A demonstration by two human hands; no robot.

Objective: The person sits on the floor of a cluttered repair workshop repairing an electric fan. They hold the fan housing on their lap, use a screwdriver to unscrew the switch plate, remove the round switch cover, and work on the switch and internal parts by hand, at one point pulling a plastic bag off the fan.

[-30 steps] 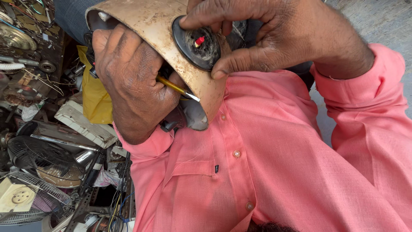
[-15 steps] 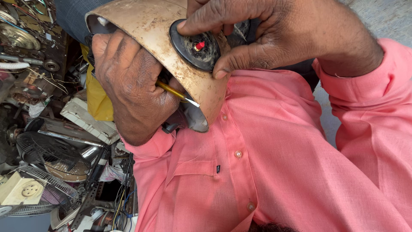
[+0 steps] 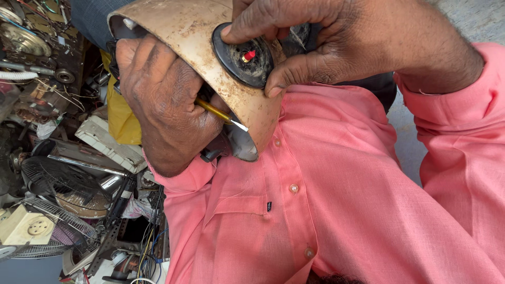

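Stained beige housing (image 3: 184, 31) — black round knob (image 3: 243, 55), red centre.

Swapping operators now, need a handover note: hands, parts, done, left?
Left hand: fingers closed round a thin yellow-handled, metal-tipped tool, its tip against the stained beige curved shell.
Right hand: fingers pinch the black round disc with a red centre pin.
Done: disc sits on the shell.
Left: nothing visibly detached; the tool is in place.
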